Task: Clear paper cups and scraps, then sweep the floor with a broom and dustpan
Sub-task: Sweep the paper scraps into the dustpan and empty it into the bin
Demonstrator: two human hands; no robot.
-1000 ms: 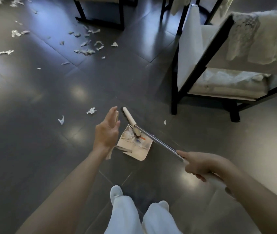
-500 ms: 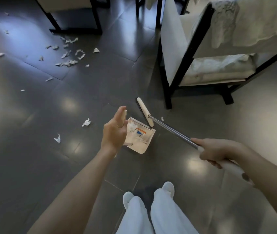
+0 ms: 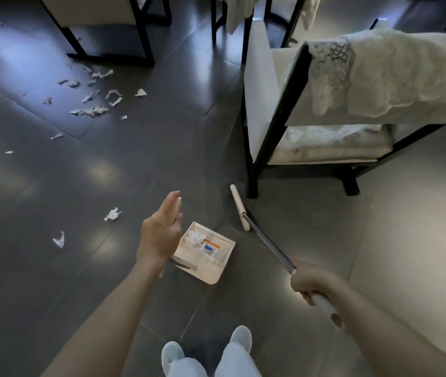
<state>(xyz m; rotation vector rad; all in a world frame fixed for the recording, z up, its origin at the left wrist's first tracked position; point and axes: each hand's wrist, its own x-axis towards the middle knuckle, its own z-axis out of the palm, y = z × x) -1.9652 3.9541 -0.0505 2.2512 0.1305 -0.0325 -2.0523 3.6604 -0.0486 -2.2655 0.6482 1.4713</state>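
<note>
The only print in sight is a small label (image 3: 211,247) stuck inside the dustpan (image 3: 217,270), with an orange band and a blue patch; its writing is too small to read. The cream dustpan sits on the floor just ahead of the person's white shoes (image 3: 173,355), with crumpled white paper scraps (image 3: 196,237) lying in it beside the label. The left hand (image 3: 160,236) holds the top of the dustpan's upright handle, the fingers stretched along it and the handle's pale tip showing past them; how the thumb closes is hidden behind the hand. The right hand (image 3: 313,282) is curled tightly round the white grip of the broom (image 3: 268,244), whose metal shaft slants down to a narrow cream head resting on the floor to the right of the dustpan, near the front leg of a chair (image 3: 273,137). That chair has a black frame and pale cushions, and a white lace cloth (image 3: 379,77) is draped over its arm. The floor (image 3: 162,148) is large dark glossy tiles that mirror soft patches of light, and it turns to a paler surface at the right. Two torn scraps (image 3: 113,214) lie left of the hand, and a thicker scatter (image 3: 94,104) lies farther off, near the black legs of another seat (image 3: 145,39).
</note>
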